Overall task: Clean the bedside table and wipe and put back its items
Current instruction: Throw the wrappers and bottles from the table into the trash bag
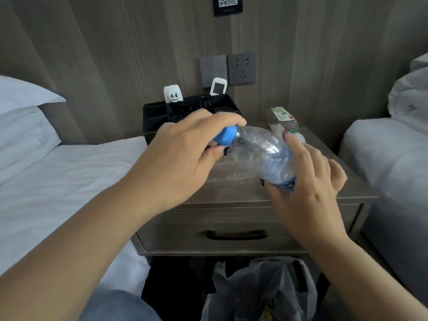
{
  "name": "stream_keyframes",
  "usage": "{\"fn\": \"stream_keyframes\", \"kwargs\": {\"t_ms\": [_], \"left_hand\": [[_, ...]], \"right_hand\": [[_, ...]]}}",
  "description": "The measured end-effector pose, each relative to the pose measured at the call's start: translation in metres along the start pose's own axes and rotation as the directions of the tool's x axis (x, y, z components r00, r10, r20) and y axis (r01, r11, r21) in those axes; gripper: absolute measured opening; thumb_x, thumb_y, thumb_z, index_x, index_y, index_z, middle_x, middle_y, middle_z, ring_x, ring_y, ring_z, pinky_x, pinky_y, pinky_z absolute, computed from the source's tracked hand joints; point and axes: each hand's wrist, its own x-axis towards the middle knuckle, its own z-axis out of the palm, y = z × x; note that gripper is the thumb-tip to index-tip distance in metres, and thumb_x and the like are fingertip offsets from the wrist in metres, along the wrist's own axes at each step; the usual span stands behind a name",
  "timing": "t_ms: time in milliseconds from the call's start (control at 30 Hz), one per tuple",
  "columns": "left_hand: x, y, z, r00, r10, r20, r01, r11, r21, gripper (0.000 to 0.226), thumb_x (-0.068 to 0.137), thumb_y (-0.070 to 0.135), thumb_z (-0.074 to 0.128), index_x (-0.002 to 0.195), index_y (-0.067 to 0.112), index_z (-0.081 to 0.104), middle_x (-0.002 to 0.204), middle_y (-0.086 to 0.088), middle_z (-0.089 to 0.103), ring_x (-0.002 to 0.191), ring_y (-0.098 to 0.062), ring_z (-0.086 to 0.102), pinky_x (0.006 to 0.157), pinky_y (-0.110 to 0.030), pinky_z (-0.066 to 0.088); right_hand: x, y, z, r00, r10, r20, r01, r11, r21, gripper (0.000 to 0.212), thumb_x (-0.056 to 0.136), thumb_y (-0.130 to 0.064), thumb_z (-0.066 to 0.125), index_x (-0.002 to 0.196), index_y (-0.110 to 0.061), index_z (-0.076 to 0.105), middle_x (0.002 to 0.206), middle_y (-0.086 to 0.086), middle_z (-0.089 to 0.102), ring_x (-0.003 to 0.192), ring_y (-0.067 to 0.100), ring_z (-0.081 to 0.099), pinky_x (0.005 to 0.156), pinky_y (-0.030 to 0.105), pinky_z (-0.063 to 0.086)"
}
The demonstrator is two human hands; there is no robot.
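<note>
Both hands hold the water bottle (pixel 266 154) tilted over the bench (pixel 231 181): left hand (pixel 185 156) pinching its blue cap (pixel 63 137), right hand (pixel 308 181) curled round the body. I judge I'm clearing items; next, set it aside steadily.

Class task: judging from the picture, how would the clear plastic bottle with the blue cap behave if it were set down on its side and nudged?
The clear plastic bottle with the blue cap looks round-bodied, so it would probably roll. It appears nearly empty, hence likely light. Its walls look thin and crinkled, so they may dent where the left hand and right hand grip.
</note>
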Motion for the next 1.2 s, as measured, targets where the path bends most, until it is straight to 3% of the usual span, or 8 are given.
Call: {"fn": "stream_keyframes", "kwargs": {"t_ms": [167,233,400,600,733,867,1100,1200], "left_hand": [[0.058,0.000,0.041,0.997,-0.058,0.049,0.070,0.955,-0.287,0.078,0.089,0.016,0.066,0.147,0.048,0.023,0.115,0.014,0.054,0.085,-0.005,0.065,0.084,-0.017,0.048],[0.083,-0.005,0.077,0.983,-0.014,0.183,0.052,0.977,-0.206,0.083,0.089,0.014,0.066,0.149,0.046,0.018,0.122,0.010,0.050,0.086,-0.004,0.064,0.084,-0.023,0.050],[0.136,-0.007,0.166,0.926,-0.021,0.377,-0.076,0.968,0.241,0.073,0.086,0.017,0.062,0.148,0.033,0.026,0.141,-0.002,0.032,0.117,-0.025,0.050,0.081,-0.037,0.048],[0.165,-0.012,0.215,0.918,-0.006,0.397,-0.134,0.936,0.324,0.045,0.083,0.020,0.058,0.127,0.019,0.047,0.129,-0.013,0.033,0.095,-0.032,0.057,0.071,-0.042,0.052],[0.167,-0.016,0.223,0.939,-0.029,0.342,-0.081,0.949,0.304,0.043,0.087,0.019,0.056,0.127,0.009,0.043,0.130,-0.015,0.031,0.087,-0.035,0.058,0.077,-0.046,0.050],[0.153,-0.016,0.209,0.976,-0.111,0.188,0.059,0.963,0.262,0.021,0.083,0.007,0.053,0.095,0.016,0.039,0.121,-0.011,0.030,0.065,-0.025,0.041,0.069,-0.038,0.041],[0.094,0.002,0.135,0.961,-0.223,-0.166,0.196,0.967,-0.166,0.036,0.073,0.015,0.067,0.106,0.023,0.054,0.118,0.001,0.032,0.084,-0.023,0.059,0.079,-0.036,0.053],[0.046,0.020,0.094,0.914,-0.316,-0.254,0.194,0.891,-0.410,0.037,0.072,0.017,0.073,0.103,0.025,0.055,0.116,0.007,0.040,0.081,-0.015,0.060,0.072,-0.027,0.053]], "right_hand": [[0.018,0.020,-0.024,0.965,0.256,-0.062,-0.246,0.960,0.135,0.079,0.075,-0.021,0.078,0.142,-0.021,0.036,0.128,-0.007,0.048,0.120,0.011,0.041,0.109,0.044,0.025],[0.025,0.028,-0.032,0.927,0.367,-0.077,-0.342,0.911,0.232,0.077,0.075,-0.022,0.078,0.141,-0.021,0.038,0.131,-0.005,0.049,0.122,0.014,0.045,0.107,0.047,0.034],[0.036,0.044,-0.035,0.869,0.490,-0.069,-0.431,0.819,0.380,0.068,0.076,-0.027,0.077,0.134,-0.028,0.043,0.123,-0.010,0.053,0.113,0.008,0.049,0.091,0.024,0.040],[0.038,0.057,-0.038,0.867,0.498,-0.009,-0.448,0.788,0.422,0.069,0.074,-0.029,0.077,0.134,-0.034,0.041,0.117,-0.014,0.054,0.102,-0.001,0.050,0.068,0.001,0.037],[0.037,0.059,-0.043,0.871,0.492,0.011,-0.449,0.785,0.427,0.067,0.073,-0.030,0.077,0.130,-0.034,0.043,0.114,-0.013,0.057,0.103,0.003,0.054,0.071,0.007,0.037],[0.036,0.057,-0.049,0.877,0.480,0.033,-0.445,0.783,0.435,0.064,0.073,-0.030,0.077,0.127,-0.036,0.043,0.110,-0.015,0.057,0.101,0.002,0.053,0.073,0.010,0.037],[0.028,0.044,-0.056,0.889,0.457,0.018,-0.421,0.804,0.420,0.064,0.071,-0.029,0.079,0.124,-0.035,0.044,0.111,-0.016,0.057,0.108,0.012,0.056,0.093,0.040,0.050],[0.017,0.025,-0.062,0.915,0.400,0.046,-0.376,0.809,0.452,0.064,0.068,-0.030,0.081,0.122,-0.035,0.046,0.113,-0.015,0.054,0.111,0.013,0.053,0.092,0.038,0.050]]}}
